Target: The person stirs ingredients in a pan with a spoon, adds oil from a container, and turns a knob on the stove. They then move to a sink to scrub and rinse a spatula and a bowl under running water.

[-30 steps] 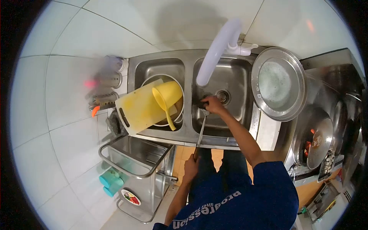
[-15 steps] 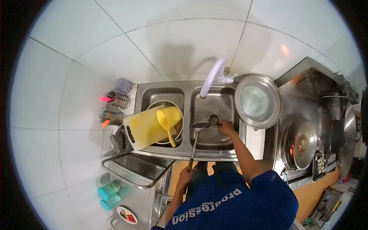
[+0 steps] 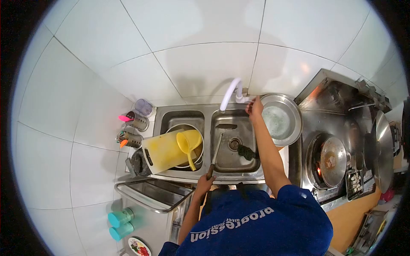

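Observation:
My left hand (image 3: 205, 184) is closed round the dark handle of a long metal spatula (image 3: 218, 147), whose flat head lies over the right sink basin (image 3: 247, 115). My right hand (image 3: 255, 107) is raised beside the base of the white faucet (image 3: 232, 91), near the rim of the metal bowl; its fingers are partly hidden, so its grip cannot be made out. A dark green scouring pad (image 3: 246, 152) rests in the basin beside the drain. The metal bowl (image 3: 296, 123) at the right holds cloudy, foamy water.
In the left basin, a yellow cutting board (image 3: 164, 154) and yellow dipper (image 3: 188, 141) lie over a pot. Utensil holders (image 3: 139, 123) stand at left. At right, a wok (image 3: 333, 164) sits over a flame beside a small tray (image 3: 354, 183). A metal cart (image 3: 149, 209) stands lower left.
My right hand has moved from the basin up to the faucet base, and the dark green pad now lies by the drain. My left hand still holds the spatula.

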Demonstrator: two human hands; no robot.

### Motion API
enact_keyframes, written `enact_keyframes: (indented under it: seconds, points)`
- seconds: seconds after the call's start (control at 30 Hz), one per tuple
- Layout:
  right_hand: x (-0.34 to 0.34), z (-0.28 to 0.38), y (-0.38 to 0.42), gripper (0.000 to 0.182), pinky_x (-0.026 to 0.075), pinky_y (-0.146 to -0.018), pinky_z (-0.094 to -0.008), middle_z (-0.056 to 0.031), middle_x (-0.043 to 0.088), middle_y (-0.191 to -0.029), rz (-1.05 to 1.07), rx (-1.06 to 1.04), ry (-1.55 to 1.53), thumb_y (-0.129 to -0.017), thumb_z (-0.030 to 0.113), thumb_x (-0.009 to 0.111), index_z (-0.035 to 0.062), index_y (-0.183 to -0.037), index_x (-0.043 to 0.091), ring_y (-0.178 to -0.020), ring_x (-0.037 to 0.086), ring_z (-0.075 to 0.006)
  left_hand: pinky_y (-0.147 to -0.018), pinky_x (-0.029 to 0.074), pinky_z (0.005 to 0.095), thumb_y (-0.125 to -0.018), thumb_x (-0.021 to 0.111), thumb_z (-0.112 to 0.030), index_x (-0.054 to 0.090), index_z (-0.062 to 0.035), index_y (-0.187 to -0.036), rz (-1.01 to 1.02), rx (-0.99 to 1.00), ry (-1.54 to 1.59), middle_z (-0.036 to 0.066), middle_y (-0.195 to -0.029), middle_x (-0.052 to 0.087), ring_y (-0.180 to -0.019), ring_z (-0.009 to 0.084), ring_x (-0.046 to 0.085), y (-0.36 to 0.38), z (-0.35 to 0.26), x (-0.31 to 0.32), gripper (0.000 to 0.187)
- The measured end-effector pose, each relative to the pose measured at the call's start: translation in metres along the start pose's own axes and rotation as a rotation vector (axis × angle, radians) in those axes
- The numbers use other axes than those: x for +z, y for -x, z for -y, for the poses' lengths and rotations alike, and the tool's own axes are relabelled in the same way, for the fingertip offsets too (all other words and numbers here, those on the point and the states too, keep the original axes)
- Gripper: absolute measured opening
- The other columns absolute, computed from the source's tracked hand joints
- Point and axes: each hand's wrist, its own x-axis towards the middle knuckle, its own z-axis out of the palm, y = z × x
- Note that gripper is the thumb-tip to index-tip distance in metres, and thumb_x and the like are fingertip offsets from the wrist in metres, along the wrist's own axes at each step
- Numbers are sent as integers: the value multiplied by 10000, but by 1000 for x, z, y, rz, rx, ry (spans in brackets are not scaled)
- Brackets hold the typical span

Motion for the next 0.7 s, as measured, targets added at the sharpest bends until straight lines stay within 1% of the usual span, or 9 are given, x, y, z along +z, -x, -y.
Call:
enact_keyframes:
  seconds: [0.27, 0.33, 0.4, 0.43, 0.5, 0.57, 0.6, 0.63, 0.7]
  points:
    - [-39, -80, 63, 212, 457, -442, -298, -55, 529, -719, 63, 37, 292, -915, 279, 466, 99, -1000, 538, -541, 534, -159, -396, 358, 256, -838, 622, -354, 562, -9, -859, 23, -176, 153, 15, -583, 468, -435, 82, 407, 19, -18, 4, 351]
    - [-58, -113, 70, 226, 498, -536, -340, -62, 568, -851, 159, 40, 385, -905, 256, 479, 95, -1054, 533, -622, 567, -175, -436, 395, 280, -838, 623, -347, 566, -4, -862, 44, -191, 209, 7, -583, 457, -467, 90, 416, 21, -14, 5, 348]
    - [-75, -149, 75, 244, 492, -743, -435, -78, 599, -983, 233, -256, 1008, -901, 236, 489, 86, -1087, 537, -805, 591, -235, -494, 426, 315, -835, 620, -348, 570, 4, -871, 44, -187, 111, 41, -607, 502, -511, 140, 476, 22, -8, 8, 357]
    - [-76, -155, 91, 244, 492, -743, -435, -78, 599, -983, 229, -249, 1003, -901, 236, 489, 86, -1087, 537, -805, 591, -235, -551, 457, 351, -833, 617, -350, 574, 12, -880, 42, -172, 20, 76, -632, 548, -555, 190, 536, 22, -4, 10, 368]
    - [-76, -176, 118, 363, 365, -942, -558, -156, 605, -1085, 326, -680, 1145, -919, 322, 431, 68, -1140, 565, -994, 570, -344, -615, 460, 382, -832, 610, -351, 576, 22, -889, -5, -122, -78, 128, -693, 586, -644, 259, 574, 23, 1, 18, 379]
    - [-71, -197, 123, 382, 315, -981, -563, -160, 586, -1123, 329, -712, 1308, -917, 331, 421, 72, -1160, 561, -1057, 537, -341, -721, 456, 449, -840, 580, -349, 575, 36, -938, -29, -136, -200, 247, -870, 628, -858, 407, 601, 25, 0, 26, 398]
    - [-70, -207, 122, 402, 266, -1020, -569, -164, 568, -1161, 330, -761, 1472, -914, 340, 412, 76, -1180, 557, -1121, 505, -339, -721, 456, 449, -840, 580, -349, 575, 36, -938, -33, -143, -209, 247, -870, 628, -858, 407, 601, 25, -2, 29, 398]
    - [-65, -206, 116, 402, 266, -1020, -569, -164, 568, -1161, 334, -756, 1460, -914, 340, 412, 76, -1180, 557, -1121, 505, -339, -721, 459, 453, -845, 572, -340, 567, 35, -952, -61, -113, -257, 244, -865, 629, -852, 410, 600, 25, -3, 31, 390]
    - [-55, -198, 90, 465, 193, -1048, -590, -148, 526, -1236, 487, -348, 1906, -907, 370, 399, 74, -1252, 492, -1173, 468, -340, -734, 460, 477, -858, 549, -315, 539, 29, -1009, -69, -100, -348, 248, -860, 625, -850, 422, 593, 28, -13, 28, 376]
